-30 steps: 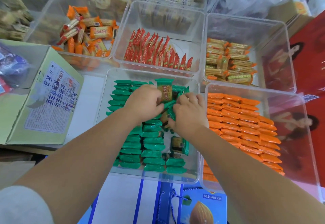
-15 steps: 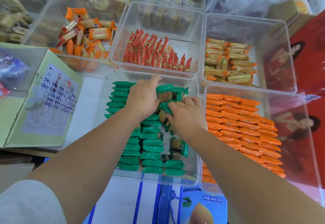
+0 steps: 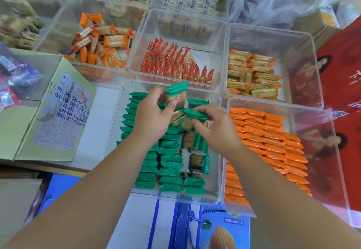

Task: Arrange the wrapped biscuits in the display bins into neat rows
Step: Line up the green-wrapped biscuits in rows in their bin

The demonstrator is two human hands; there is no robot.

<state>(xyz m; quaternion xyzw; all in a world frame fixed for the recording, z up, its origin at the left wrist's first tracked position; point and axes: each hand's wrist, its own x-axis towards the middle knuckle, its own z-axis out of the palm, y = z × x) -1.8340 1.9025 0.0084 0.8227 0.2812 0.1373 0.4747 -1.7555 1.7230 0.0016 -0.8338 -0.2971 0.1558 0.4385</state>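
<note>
While left hand (image 3: pixel 154 116) holds one green biscuit (image 3: pixel 177 96), right hand (image 3: pixel 217 130) pinches another

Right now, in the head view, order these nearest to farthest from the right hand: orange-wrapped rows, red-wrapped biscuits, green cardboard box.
1. orange-wrapped rows: bin just right of the right hand.
2. red-wrapped biscuits: bin behind, toward the back.
3. green cardboard box: far left, past the left hand.

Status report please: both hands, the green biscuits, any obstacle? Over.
Left hand holds one green pack up above bin. Right hand pinches second pack. Left rows neat; loose packs lie flat on right side. Nothing blocks.
</note>
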